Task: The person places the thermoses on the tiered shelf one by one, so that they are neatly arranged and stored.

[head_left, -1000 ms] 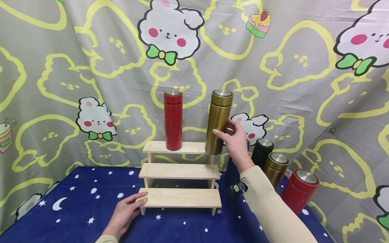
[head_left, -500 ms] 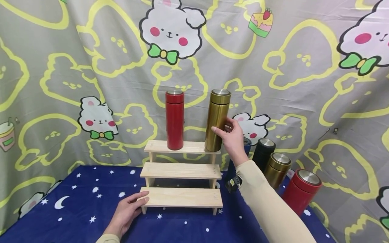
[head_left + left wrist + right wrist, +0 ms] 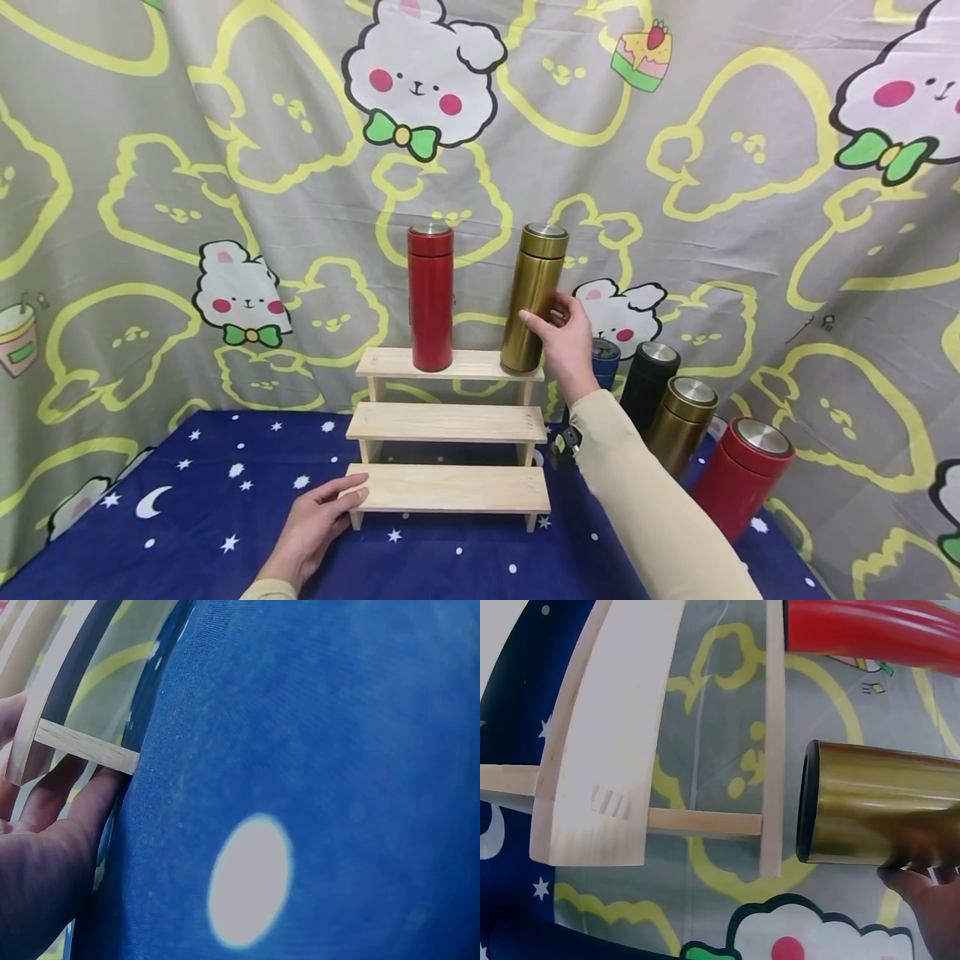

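Gripping a lidded gold flask [image 3: 533, 285], contents hidden

Right hand [image 3: 566, 342] high, left hand [image 3: 315, 518] low

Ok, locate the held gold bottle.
In the head view, the gold bottle is in the right hand, just above the top shelf at its right end, right of a red bottle.

Grey, yellow-patterned curtain [image 3: 615, 175] behind, white rabbits [image 3: 420, 83] printed on; dark blue cloth [image 3: 210, 492] below, white stars [image 3: 229, 543], crescent moon [image 3: 145, 505]
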Motion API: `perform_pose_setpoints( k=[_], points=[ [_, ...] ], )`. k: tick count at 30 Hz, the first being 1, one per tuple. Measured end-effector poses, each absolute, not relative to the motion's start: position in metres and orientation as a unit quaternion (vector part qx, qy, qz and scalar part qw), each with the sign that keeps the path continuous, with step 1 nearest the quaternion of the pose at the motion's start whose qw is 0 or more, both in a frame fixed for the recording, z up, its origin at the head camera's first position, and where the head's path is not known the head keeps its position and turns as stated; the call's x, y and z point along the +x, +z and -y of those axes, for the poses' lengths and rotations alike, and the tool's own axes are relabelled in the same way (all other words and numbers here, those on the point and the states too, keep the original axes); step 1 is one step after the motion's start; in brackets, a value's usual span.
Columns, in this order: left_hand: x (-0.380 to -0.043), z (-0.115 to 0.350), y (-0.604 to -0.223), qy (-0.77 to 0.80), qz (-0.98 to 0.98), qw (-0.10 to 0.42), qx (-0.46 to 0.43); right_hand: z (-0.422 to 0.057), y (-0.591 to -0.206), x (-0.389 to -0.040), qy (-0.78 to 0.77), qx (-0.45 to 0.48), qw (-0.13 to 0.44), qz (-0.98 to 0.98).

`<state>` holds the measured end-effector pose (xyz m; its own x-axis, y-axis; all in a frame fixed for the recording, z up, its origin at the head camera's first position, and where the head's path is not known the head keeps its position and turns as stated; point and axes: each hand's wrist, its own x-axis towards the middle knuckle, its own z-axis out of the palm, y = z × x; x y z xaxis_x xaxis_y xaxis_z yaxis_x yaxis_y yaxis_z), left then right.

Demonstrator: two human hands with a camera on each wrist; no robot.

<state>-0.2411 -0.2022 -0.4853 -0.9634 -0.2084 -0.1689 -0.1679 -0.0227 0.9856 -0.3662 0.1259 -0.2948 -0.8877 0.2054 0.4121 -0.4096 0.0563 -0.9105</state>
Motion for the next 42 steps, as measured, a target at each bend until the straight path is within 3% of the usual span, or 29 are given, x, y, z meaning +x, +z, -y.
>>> perform_pose_setpoints(
  k=[18, 27, 42],
  points=[
    [-0.241, 0.201, -0.485, -0.701, 0.702, 0.013, 0.127, -0.128, -0.301, -0.367, 0.633, 0.076, 0.205, 0.743],
    [-0.24, 0.2, -0.485, -0.701, 0.701, 0.01, 0.128, -0.143, -0.311, -0.341, 0.579, 0.07, 0.226, 0.781],
    [-0.241, 0.202, -0.485, -0.694, 0.707, 0.005, 0.134, -0.165, -0.325, -0.3, 0.58, 0.114, 0.178, 0.787]
  ],
)
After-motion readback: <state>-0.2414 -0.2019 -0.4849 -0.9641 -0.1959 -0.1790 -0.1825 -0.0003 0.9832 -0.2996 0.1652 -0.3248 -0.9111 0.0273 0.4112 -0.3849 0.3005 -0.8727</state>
